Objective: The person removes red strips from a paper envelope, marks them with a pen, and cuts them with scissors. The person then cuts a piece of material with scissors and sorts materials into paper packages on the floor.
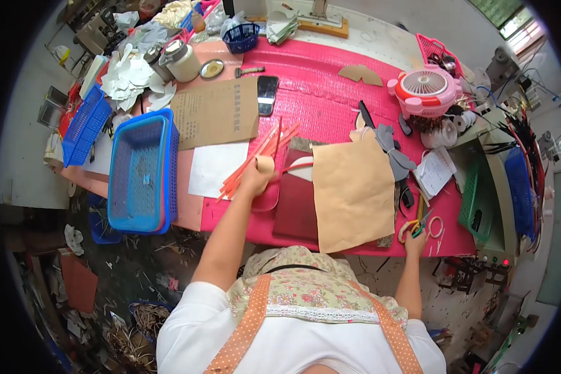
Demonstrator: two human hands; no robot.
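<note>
My left hand is closed on a small curled tan piece, over a bundle of thin red strips on the table. At the table's front right edge, my right hand is closed round scissors with yellow handles, their blades pointing away from me. Between my hands lies a large tan sheet, partly over a dark red board. Grey cut pieces lie beyond the sheet's right side. A roll of white tape is beside the scissors.
Blue and red stacked baskets stand at the left, near brown cardboard and a phone. A pink fan stands back right, by a notebook. White scraps and a lidded jar fill the back left.
</note>
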